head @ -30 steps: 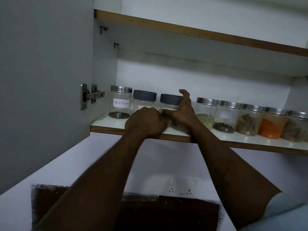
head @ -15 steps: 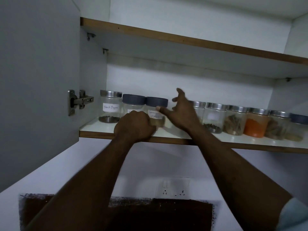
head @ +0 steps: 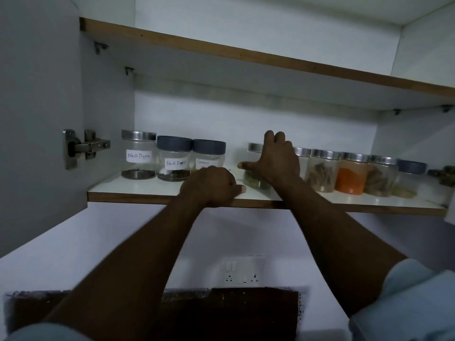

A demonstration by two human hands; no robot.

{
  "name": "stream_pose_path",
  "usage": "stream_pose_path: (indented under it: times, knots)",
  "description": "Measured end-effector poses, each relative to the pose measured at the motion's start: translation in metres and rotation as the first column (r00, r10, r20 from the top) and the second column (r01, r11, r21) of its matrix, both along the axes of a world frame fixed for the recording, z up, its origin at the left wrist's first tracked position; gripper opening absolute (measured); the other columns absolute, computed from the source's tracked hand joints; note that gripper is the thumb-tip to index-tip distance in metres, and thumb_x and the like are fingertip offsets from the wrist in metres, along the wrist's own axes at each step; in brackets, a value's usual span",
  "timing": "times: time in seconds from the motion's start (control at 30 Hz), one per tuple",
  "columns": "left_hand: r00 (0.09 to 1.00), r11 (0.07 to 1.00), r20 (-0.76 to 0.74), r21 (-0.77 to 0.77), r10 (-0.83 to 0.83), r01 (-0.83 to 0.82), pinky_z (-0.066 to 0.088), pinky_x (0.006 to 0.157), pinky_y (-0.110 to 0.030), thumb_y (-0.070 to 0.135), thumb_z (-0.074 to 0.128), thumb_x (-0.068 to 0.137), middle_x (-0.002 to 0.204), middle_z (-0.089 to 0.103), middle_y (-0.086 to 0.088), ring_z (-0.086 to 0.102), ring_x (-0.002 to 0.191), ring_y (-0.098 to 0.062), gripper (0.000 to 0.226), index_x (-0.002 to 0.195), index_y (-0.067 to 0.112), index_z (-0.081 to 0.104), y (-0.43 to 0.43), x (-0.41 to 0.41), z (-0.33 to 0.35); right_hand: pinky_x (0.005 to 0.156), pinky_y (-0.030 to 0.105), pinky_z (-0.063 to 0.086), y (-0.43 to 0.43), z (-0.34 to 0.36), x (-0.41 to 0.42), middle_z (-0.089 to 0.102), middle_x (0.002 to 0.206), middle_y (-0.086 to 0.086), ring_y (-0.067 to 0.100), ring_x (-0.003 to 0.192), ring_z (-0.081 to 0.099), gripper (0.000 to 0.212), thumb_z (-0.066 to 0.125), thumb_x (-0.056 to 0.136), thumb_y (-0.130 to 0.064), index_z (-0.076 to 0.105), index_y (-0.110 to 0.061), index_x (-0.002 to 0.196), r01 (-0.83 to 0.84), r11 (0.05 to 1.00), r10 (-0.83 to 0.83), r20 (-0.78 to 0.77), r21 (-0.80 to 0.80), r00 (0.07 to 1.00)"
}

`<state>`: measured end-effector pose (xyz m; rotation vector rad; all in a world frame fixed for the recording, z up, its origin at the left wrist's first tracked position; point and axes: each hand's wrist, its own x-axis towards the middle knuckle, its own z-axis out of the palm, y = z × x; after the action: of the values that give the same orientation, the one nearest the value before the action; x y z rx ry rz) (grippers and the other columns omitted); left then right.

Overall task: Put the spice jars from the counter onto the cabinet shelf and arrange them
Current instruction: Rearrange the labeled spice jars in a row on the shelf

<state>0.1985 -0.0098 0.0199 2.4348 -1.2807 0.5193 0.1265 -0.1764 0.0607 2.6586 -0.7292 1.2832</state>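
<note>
A row of clear spice jars stands on the white cabinet shelf (head: 138, 189). At the left are a steel-lidded jar labelled Black Pepper (head: 138, 155), a grey-lidded Black Pepper jar (head: 173, 159) and a grey-lidded Garam jar (head: 209, 153). My left hand (head: 211, 187) rests curled on the shelf's front edge, just below the Garam jar, holding nothing. My right hand (head: 275, 159) wraps a steel-lidded jar of green seeds (head: 253, 179), fingers over its lid. Further right stand a jar of brown sticks (head: 321, 171), an orange powder jar (head: 350, 174) and more jars.
The open cabinet door (head: 37, 119) with its steel hinge (head: 83, 147) is at the left. An upper shelf (head: 246, 55) hangs above the jars. Below, a wall socket plate (head: 242, 273) sits above a dark backsplash (head: 221, 313).
My right hand has left the Garam jar and moved right onto the green-seed jar. A gap has opened between those two jars. My left hand stays on the shelf edge.
</note>
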Motion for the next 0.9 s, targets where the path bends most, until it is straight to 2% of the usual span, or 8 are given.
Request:
stream_pose_path:
  times: [0.1, 0.17, 0.27, 0.4, 0.47, 0.63, 0.8, 0.9]
  knots:
    - [1.000, 0.999, 0.001, -0.043, -0.012, 0.012, 0.055, 0.082, -0.039, 0.065, 0.049, 0.092, 0.098, 0.074, 0.004, 0.064, 0.091, -0.018, 0.047, 0.098, 0.030, 0.079, -0.003, -0.001, -0.001, 0.082, 0.032, 0.048, -0.007, -0.010, 0.002, 0.047, 0.131, 0.008, 0.020, 0.109, 0.054, 0.079, 0.086, 0.069, -0.051, 0.046, -0.018, 0.128, -0.253, 0.960, 0.234, 0.153, 0.121, 0.960]
    - [1.000, 0.998, -0.001, -0.062, 0.002, -0.002, 0.055, 0.080, -0.037, 0.064, 0.052, 0.090, 0.096, 0.074, 0.004, 0.064, 0.090, -0.018, 0.044, 0.098, 0.030, 0.079, -0.004, 0.000, -0.004, 0.090, 0.032, 0.050, -0.012, -0.021, 0.001, 0.046, 0.129, 0.003, 0.003, 0.101, 0.051, 0.070, 0.089, 0.069, -0.033, 0.050, -0.023, 0.126, -0.474, 0.850, 0.410, 0.276, 0.231, 0.869]
    - [1.000, 0.995, -0.013, -0.098, 0.017, -0.018, 0.055, 0.078, -0.036, 0.064, 0.055, 0.087, 0.094, 0.074, 0.003, 0.064, 0.088, -0.018, 0.042, 0.096, 0.031, 0.079, -0.002, 0.004, -0.004, 0.104, 0.038, 0.046, -0.016, -0.027, 0.002, 0.045, 0.136, 0.002, 0.009, 0.113, 0.047, 0.076, 0.086, 0.072, -0.023, 0.047, -0.030, 0.137, -0.631, 0.699, 0.521, 0.364, 0.338, 0.772]
    - [1.000, 0.994, -0.007, -0.103, 0.025, -0.026, 0.055, 0.076, -0.035, 0.064, 0.056, 0.086, 0.093, 0.073, 0.002, 0.064, 0.086, -0.017, 0.042, 0.096, 0.030, 0.079, -0.001, 0.006, -0.005, 0.099, 0.035, 0.047, -0.010, -0.030, 0.011, 0.036, 0.144, 0.004, 0.019, 0.119, 0.048, 0.118, 0.093, 0.062, -0.051, 0.022, -0.036, 0.155, -0.576, 0.723, 0.474, 0.332, 0.382, 0.815]
    - [0.999, 0.993, 0.005, -0.110, 0.042, -0.042, 0.054, 0.072, -0.033, 0.065, 0.057, 0.086, 0.091, 0.073, 0.003, 0.063, 0.084, -0.016, 0.043, 0.095, 0.030, 0.079, -0.001, 0.008, -0.007, 0.100, 0.038, 0.049, -0.011, -0.033, 0.014, 0.039, 0.144, 0.007, 0.021, 0.121, 0.049, 0.127, 0.095, 0.060, -0.048, 0.015, -0.032, 0.157, -0.535, 0.749, 0.447, 0.298, 0.391, 0.844]
    - [0.999, 0.991, -0.001, -0.127, 0.051, -0.050, 0.055, 0.072, -0.034, 0.069, 0.056, 0.083, 0.086, 0.072, 0.003, 0.064, 0.083, -0.017, 0.046, 0.092, 0.030, 0.079, -0.003, 0.006, -0.008, 0.100, 0.049, 0.054, -0.025, -0.031, 0.009, 0.052, 0.139, 0.009, 0.025, 0.114, 0.061, 0.110, 0.084, 0.072, -0.020, 0.013, -0.032, 0.156, -0.631, 0.500, 0.521, 0.376, 0.593, 0.766]
    - [0.999, 0.991, 0.006, -0.130, 0.045, -0.044, 0.054, 0.073, -0.035, 0.067, 0.056, 0.084, 0.090, 0.073, 0.002, 0.065, 0.085, -0.019, 0.046, 0.101, 0.030, 0.078, -0.002, 0.005, -0.008, 0.093, 0.035, 0.052, -0.018, -0.034, 0.017, 0.049, 0.131, 0.002, 0.021, 0.115, 0.056, 0.106, 0.090, 0.066, -0.053, 0.030, -0.024, 0.149, -0.510, 0.694, 0.477, 0.206, 0.509, 0.854]
    - [0.998, 0.990, 0.009, -0.126, 0.061, -0.059, 0.056, 0.078, -0.039, 0.069, 0.056, 0.083, 0.093, 0.073, 0.002, 0.065, 0.089, -0.019, 0.048, 0.097, 0.030, 0.078, -0.002, 0.006, -0.007, 0.087, 0.030, 0.047, -0.022, -0.032, 0.020, 0.051, 0.134, 0.007, 0.024, 0.115, 0.056, 0.100, 0.089, 0.070, -0.046, 0.035, -0.022, 0.152, -0.471, 0.722, 0.438, 0.191, 0.506, 0.878]
